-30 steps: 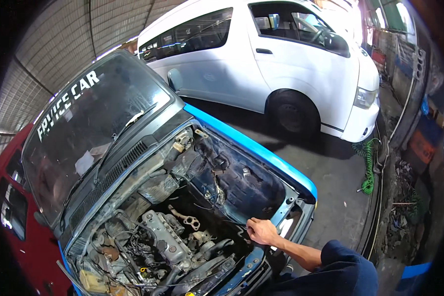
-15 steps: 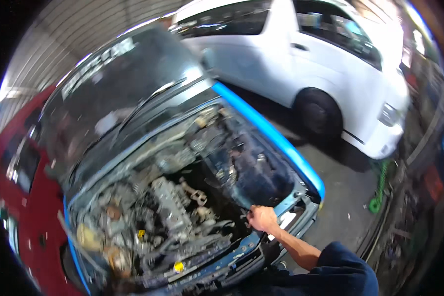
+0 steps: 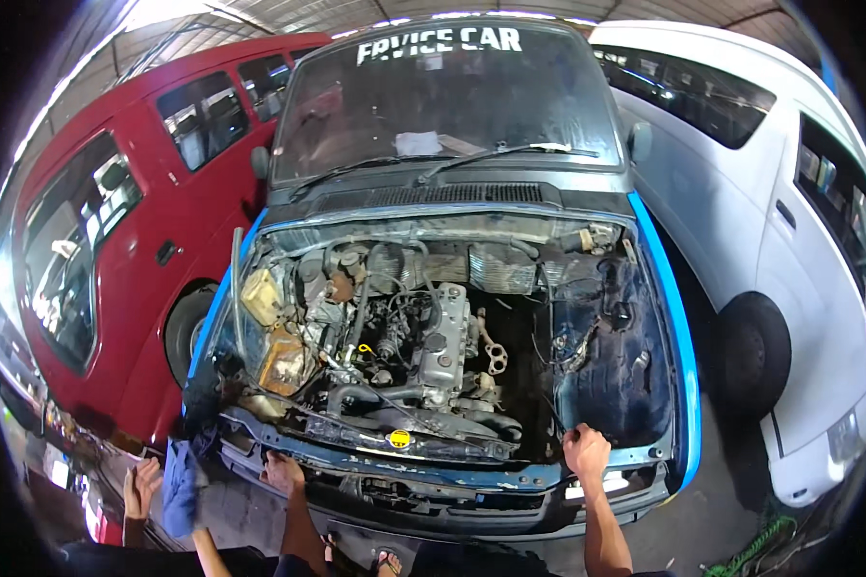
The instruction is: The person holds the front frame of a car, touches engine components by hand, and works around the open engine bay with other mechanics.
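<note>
An engine (image 3: pixel 445 337) sits in the uncovered engine bay of a blue vehicle in front of me. My right hand (image 3: pixel 587 452) is closed at the inner edge of the front panel (image 3: pixel 510 477), right of the engine. A thin dark line runs down near its fingers, and what they hold is hidden. My left hand (image 3: pixel 284 473) is at the left part of the same panel, fingers curled over its edge. A yellow round cap (image 3: pixel 399 439) lies on the front of the bay, between my hands.
At the left, another person's hand (image 3: pixel 141 487) is raised beside a blue cloth (image 3: pixel 179 489). Dark cloth-like material (image 3: pixel 202 399) hangs on the front left corner. A red van (image 3: pixel 115 240) stands left, a white van (image 3: pixel 741 221) right. A green coiled hose (image 3: pixel 760 548) lies lower right.
My view has swung left and levelled, bringing the whole vehicle front into sight. My left hand and the other person's hand have come into view. My right hand stays at the panel, closed.
</note>
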The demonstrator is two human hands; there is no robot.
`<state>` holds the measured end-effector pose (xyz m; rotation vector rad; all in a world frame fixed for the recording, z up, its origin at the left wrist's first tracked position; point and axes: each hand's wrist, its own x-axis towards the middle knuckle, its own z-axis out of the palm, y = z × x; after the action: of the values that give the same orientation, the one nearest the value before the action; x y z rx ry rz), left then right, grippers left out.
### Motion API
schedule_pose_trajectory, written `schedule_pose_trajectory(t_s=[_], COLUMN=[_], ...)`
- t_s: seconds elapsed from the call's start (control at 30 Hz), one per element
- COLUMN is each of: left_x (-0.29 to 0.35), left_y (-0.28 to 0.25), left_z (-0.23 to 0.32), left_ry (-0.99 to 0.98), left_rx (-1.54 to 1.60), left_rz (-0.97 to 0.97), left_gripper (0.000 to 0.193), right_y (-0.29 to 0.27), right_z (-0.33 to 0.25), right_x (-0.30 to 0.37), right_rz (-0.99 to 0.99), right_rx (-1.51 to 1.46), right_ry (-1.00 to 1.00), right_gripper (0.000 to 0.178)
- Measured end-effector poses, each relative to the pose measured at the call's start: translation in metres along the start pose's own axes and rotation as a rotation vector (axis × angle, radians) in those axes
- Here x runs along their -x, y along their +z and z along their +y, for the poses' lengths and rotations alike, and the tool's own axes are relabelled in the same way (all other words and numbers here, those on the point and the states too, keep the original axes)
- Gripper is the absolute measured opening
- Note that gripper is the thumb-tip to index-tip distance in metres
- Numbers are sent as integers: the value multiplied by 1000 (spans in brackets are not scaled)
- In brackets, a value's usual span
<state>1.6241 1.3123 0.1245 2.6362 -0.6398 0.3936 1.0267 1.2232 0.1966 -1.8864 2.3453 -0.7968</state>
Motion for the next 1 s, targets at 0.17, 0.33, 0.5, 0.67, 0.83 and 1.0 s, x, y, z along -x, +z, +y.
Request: schedule_pose_trajectory(t_s=[0.17,0.33,0.5,0.67,0.83,1.0], left_x=[4,11,12,17,-1,26], left_y=[-14,-19,-4,30,72,48], left_z=[6,14,8,3,-64,47], left_ry=[0,97,167,204,92,57], left_rx=[0,46,65,47,1113,314], left_rz=[-68,-62,151,304,67,87], left_gripper=[22,19,17,15,27,19], right_y=[-7,0,10,5,15,2], right_z=[-4,-3,5,12,-2,31], right_x=[2,2,4,5,4,0], right_rz=[3,50,115,67,54,51], right_rx=[-14,4,36,77,54,240], right_ry=[4,-7,-18,13,-55,62], right_gripper=[19,18,18,21,19,24])
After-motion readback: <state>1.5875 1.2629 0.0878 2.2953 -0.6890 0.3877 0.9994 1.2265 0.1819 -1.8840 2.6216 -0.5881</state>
